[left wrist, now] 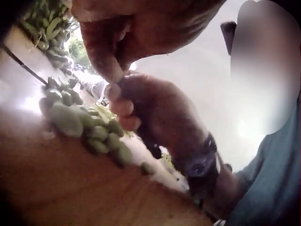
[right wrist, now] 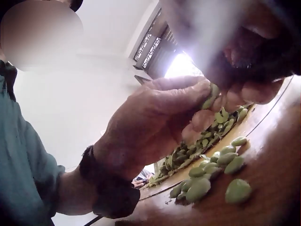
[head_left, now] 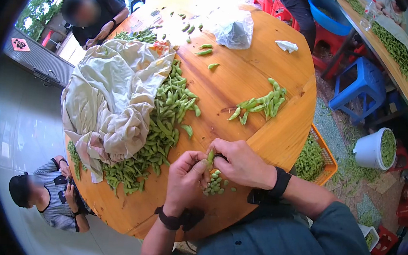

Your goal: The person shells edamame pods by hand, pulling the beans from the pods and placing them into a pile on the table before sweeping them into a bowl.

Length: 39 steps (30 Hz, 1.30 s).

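Note:
A green soybean pod [head_left: 210, 156] is held between my two hands, close over the table. My left hand [head_left: 186, 178] pinches it between thumb and fingers; the right wrist view shows the pod [right wrist: 212, 96] at that thumb's tip. My right hand [head_left: 243, 164] has curled fingers at the pod's other side and grips it there. Right below the hands lies a small pile of shelled green beans [head_left: 214, 184], also seen close up as plump beans [right wrist: 197, 189] in the right wrist view. A loose pod [head_left: 187, 131] lies just beyond the left hand.
A large heap of pods [head_left: 160, 128] and a crumpled cloth [head_left: 114, 95] cover the table's left side. Several pods [head_left: 264, 102] lie ahead on the right, beyond them a plastic bag [head_left: 234, 30]. An orange crate [head_left: 329, 165] stands beside the table. Two people sit across and left.

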Available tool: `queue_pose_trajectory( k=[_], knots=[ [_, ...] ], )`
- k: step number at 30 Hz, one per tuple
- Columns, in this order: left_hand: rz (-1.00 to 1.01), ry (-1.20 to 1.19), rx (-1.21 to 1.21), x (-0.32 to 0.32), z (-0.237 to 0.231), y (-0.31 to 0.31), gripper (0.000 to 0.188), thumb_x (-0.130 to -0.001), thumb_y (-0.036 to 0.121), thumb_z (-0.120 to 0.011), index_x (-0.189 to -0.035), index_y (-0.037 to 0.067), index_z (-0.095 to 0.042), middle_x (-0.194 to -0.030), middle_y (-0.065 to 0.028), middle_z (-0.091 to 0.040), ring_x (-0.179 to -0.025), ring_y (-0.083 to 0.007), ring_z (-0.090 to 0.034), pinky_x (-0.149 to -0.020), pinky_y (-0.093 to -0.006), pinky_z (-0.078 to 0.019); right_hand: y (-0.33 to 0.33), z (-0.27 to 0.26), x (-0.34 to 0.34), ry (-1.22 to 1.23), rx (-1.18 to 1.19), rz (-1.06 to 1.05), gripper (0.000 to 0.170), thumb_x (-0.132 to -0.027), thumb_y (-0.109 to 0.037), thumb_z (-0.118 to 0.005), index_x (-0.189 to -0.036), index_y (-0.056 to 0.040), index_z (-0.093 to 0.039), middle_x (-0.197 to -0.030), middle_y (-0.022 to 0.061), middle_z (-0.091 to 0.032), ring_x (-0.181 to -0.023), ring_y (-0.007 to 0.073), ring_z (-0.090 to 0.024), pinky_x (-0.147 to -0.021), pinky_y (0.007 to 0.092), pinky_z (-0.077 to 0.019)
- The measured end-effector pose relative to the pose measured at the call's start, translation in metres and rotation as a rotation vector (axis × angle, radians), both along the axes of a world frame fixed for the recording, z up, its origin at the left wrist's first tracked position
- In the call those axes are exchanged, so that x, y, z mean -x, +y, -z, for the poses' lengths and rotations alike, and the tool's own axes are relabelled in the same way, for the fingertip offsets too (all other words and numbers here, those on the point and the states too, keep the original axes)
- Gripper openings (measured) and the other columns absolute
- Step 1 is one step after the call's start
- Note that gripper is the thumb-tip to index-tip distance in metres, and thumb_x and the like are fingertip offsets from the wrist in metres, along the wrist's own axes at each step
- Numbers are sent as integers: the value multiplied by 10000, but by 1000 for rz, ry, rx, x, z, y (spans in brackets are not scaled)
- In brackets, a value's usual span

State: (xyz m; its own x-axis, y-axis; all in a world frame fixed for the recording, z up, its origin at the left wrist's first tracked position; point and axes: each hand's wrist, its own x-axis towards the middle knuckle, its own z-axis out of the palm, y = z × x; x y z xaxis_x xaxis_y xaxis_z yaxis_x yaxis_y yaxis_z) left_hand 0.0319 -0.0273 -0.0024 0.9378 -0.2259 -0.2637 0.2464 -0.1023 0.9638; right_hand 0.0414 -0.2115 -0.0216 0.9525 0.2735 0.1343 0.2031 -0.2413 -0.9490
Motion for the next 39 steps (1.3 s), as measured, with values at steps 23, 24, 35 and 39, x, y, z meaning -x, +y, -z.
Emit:
queue_pose_trajectory(
  k=[23, 24, 35, 39],
  knots=[
    [6, 116, 41, -4, 5, -1, 146, -1031, 150, -544, -1023, 22, -614, -730, -3, -612, -543, -47, -502, -485, -186, -386, -2, 8, -7, 32, 48, -27, 129, -806, -78, -556, -836, 43, -590, -756, 264, -616, -712, 440, -623, -644, 484, -496],
    [23, 158, 61, -5, 4, 1, 166, -1036, 168, -538, -1015, 22, -614, -728, -4, -610, -538, -47, -510, -479, -185, -391, -2, 9, -7, 35, 45, -48, 133, -805, -80, -556, -836, 44, -593, -758, 264, -619, -715, 436, -625, -645, 484, -496],
    [102, -42, -256, -4, 14, 6, 144, -1030, 128, -523, -983, 16, -599, -703, 17, -568, -566, -51, -511, -506, -210, -409, 2, 10, -13, -2, 191, -94, 164, -870, -131, -594, -893, 29, -623, -741, 231, -654, -700, 393, -659, -650, 427, -538],
    [158, -372, -497, 2, 18, 8, 119, -1012, 88, -519, -980, 2, -594, -708, 25, -550, -606, -56, -501, -544, -232, -416, 5, 7, -11, -45, 304, -66, 171, -868, -152, -630, -895, 17, -639, -760, 255, -643, -768, 416, -664, -678, 465, -532]
  ],
)
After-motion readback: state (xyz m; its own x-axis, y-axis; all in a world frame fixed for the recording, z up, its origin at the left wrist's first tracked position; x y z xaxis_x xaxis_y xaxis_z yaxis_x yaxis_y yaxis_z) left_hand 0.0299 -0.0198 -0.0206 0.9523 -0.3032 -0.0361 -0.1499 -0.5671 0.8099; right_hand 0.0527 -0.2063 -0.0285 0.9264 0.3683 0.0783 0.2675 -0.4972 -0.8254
